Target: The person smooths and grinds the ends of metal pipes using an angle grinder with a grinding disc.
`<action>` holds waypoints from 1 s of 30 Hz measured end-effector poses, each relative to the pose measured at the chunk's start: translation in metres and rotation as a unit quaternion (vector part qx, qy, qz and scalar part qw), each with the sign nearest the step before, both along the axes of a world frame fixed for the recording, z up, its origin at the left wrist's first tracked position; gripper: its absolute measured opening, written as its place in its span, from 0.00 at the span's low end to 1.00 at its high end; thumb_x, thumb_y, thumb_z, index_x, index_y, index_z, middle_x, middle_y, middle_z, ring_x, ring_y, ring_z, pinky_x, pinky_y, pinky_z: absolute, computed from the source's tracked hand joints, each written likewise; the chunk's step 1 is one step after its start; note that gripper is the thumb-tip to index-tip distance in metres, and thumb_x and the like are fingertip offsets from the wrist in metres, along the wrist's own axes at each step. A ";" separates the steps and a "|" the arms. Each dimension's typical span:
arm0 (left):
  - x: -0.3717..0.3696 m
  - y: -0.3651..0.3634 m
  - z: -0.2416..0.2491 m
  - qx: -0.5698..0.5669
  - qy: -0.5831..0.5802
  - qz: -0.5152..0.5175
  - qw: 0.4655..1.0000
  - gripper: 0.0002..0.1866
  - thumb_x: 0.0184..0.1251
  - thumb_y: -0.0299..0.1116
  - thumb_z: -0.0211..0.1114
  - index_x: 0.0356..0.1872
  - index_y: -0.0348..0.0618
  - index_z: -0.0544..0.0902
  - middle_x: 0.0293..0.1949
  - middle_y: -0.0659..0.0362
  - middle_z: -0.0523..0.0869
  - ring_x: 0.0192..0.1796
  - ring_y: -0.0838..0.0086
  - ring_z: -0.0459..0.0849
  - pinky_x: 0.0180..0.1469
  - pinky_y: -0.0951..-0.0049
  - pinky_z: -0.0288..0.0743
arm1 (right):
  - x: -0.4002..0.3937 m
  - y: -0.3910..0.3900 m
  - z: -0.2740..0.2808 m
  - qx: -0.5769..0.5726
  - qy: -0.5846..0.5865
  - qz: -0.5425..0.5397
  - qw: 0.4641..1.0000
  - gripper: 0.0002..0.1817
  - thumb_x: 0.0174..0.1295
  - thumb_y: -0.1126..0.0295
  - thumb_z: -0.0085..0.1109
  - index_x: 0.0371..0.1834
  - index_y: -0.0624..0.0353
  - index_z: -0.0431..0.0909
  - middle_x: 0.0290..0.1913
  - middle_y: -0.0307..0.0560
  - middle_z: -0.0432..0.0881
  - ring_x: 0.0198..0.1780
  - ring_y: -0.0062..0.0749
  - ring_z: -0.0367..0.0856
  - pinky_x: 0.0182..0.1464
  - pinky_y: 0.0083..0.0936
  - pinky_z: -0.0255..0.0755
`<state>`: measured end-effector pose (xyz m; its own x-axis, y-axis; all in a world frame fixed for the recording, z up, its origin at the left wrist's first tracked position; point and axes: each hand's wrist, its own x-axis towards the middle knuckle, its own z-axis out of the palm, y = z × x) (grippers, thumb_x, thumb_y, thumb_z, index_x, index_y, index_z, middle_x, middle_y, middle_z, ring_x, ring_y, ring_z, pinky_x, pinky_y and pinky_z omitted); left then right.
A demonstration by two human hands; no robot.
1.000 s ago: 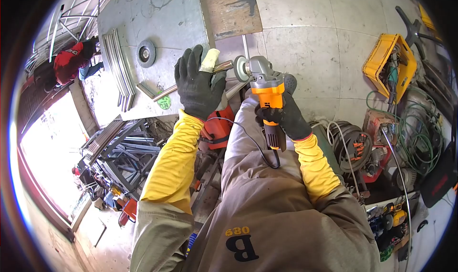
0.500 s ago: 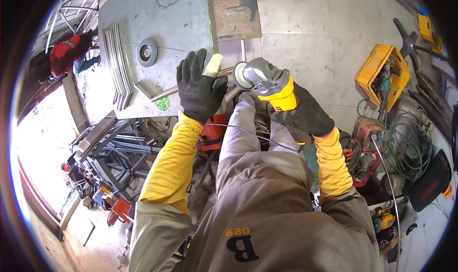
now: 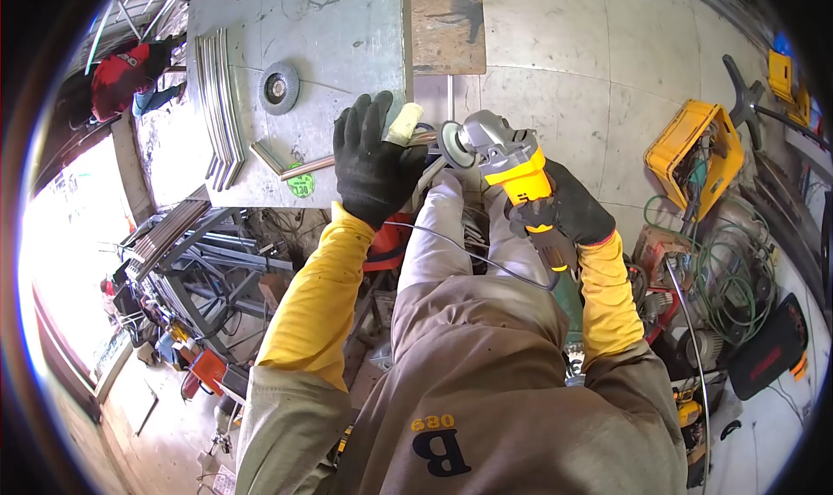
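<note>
My left hand (image 3: 373, 161), in a black glove, lies over a thin metal tube (image 3: 311, 167) near the table edge. Its fingers are stretched out away from me, the index finger wrapped in a pale covering (image 3: 404, 124). The tube passes beneath this hand, and the contact is hidden. My right hand (image 3: 568, 207), gloved in black too, is closed around the body of a yellow and grey angle grinder (image 3: 519, 172). Its round disc (image 3: 456, 144) faces left, right by the tube's end. A cable (image 3: 451, 250) trails from the grinder's rear across my legs.
On the grey table (image 3: 347, 26) are a small wheel (image 3: 278, 88), several metal tubes (image 3: 219, 104) and a green sticker (image 3: 300, 183). A yellow crate (image 3: 694, 158) and coiled green hose (image 3: 737, 265) sit at right. Metal frames (image 3: 208, 261) stand left, and a person in red (image 3: 121, 83) is beyond.
The view has shifted slightly. The grinder has turned, and its disc shows more of its face. My right hand has moved down along the grinder body; my left hand stays over the tube.
</note>
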<state>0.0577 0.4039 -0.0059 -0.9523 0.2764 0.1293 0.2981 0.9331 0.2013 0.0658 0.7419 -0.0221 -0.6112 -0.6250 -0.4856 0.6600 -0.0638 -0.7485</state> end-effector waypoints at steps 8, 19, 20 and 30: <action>0.001 -0.001 -0.002 0.004 0.007 -0.004 1.000 0.41 0.58 0.40 0.83 0.76 0.53 0.82 0.78 0.46 0.78 0.80 0.39 0.75 0.81 0.34 0.67 | -0.012 0.002 -0.009 0.007 -0.085 0.023 0.996 0.33 0.64 0.60 0.83 0.69 0.59 0.83 0.50 0.45 0.91 0.47 0.31 0.92 0.51 0.33 0.88; -0.002 0.000 -0.002 0.003 0.017 -0.008 1.000 0.33 0.64 0.46 0.80 0.71 0.52 0.85 0.76 0.47 0.80 0.78 0.39 0.76 0.81 0.32 0.66 | 0.035 -0.002 -0.058 -0.121 -0.276 -0.060 0.952 0.33 0.67 0.60 0.78 0.71 0.63 0.79 0.46 0.53 0.90 0.36 0.41 0.91 0.40 0.40 0.91; -0.002 0.000 -0.002 0.003 0.017 -0.010 1.000 0.33 0.64 0.46 0.80 0.71 0.52 0.85 0.76 0.47 0.80 0.78 0.39 0.76 0.81 0.32 0.66 | 0.040 -0.003 -0.061 -0.122 -0.275 -0.062 0.952 0.33 0.67 0.60 0.78 0.71 0.63 0.79 0.46 0.53 0.90 0.36 0.41 0.91 0.40 0.40 0.91; 0.001 0.000 0.004 -0.008 0.005 -0.020 1.000 0.36 0.64 0.40 0.80 0.76 0.52 0.84 0.78 0.44 0.79 0.79 0.37 0.75 0.82 0.35 0.66 | 0.072 -0.026 -0.039 -0.346 -0.431 -0.072 0.830 0.36 0.69 0.60 0.77 0.77 0.58 0.74 0.49 0.53 0.90 0.43 0.43 0.94 0.43 0.44 0.92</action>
